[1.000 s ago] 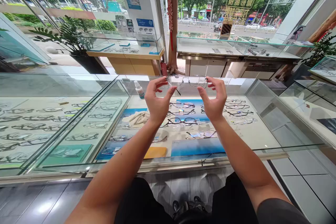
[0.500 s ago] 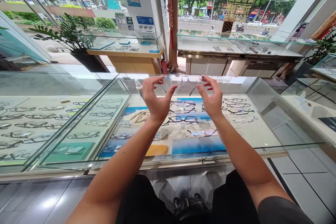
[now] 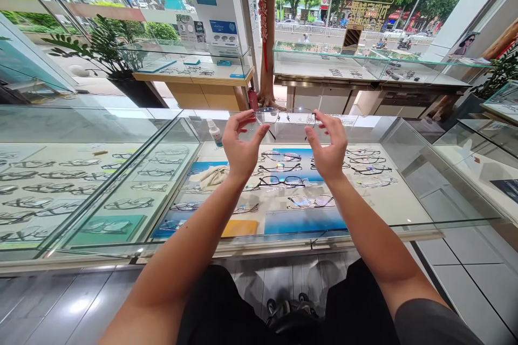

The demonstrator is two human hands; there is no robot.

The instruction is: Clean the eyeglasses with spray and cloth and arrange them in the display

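Note:
A pair of thin-framed eyeglasses (image 3: 300,117) is raised above the glass display case, with clear lenses and temples hanging partly open. My left hand (image 3: 245,145) pinches its left side between thumb and fingers. At the other end, my right hand (image 3: 327,145) grips the right side near the hinge. Below the hands, a beige cloth (image 3: 212,177) lies crumpled inside or on the case; I cannot tell which. A small white spray bottle (image 3: 214,132) stands just left of my left hand.
Rows of glasses (image 3: 282,181) fill the display case (image 3: 408,194) beneath my arms. A yellow case or pad (image 3: 239,228) lies near its front. Further cases (image 3: 324,67) line the window, with a potted plant (image 3: 117,56) at left and a red fire extinguisher (image 3: 253,98) by the post.
The eyeglasses have tilted in my hands, and both hands have shifted slightly to the right. The spray bottle shows more fully now.

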